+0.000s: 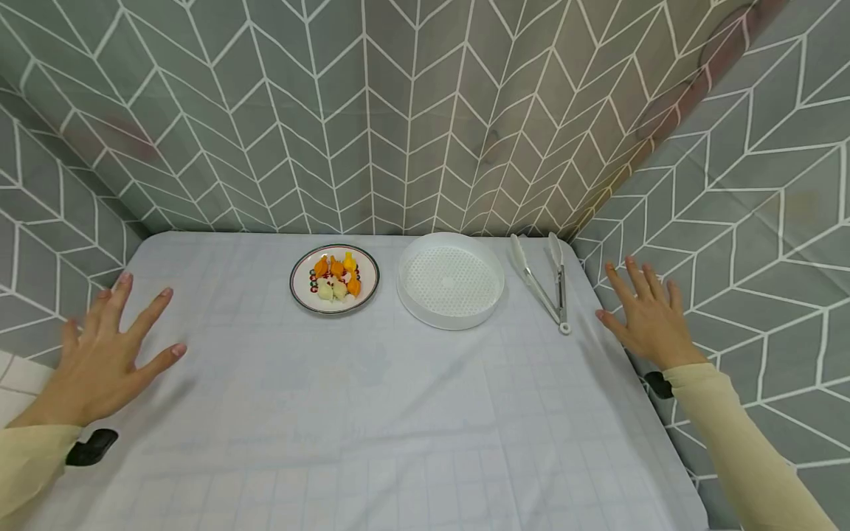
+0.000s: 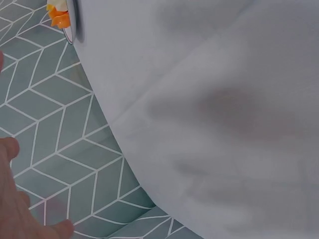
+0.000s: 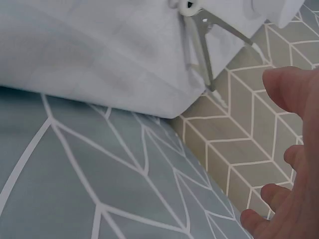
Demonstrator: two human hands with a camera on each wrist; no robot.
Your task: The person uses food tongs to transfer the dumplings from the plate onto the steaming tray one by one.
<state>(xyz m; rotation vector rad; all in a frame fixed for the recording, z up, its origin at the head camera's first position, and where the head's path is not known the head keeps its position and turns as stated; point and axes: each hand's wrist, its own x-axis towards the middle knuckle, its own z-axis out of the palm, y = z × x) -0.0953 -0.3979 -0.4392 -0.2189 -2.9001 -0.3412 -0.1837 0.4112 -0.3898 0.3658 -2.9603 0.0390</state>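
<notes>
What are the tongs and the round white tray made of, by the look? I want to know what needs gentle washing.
The tongs look like metal with a brushed, silvery sheen on the arms; the paler tips may be plastic or silicone, hard to tell. The round white tray looks like matte plastic: even white, thick moulded rim, a base dotted with fine holes.

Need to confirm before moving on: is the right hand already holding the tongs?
No, the right hand is open beside the tongs, not touching them.

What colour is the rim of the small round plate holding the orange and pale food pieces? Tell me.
The small round plate is white with a dark rim band, clearest in the head view.
</notes>
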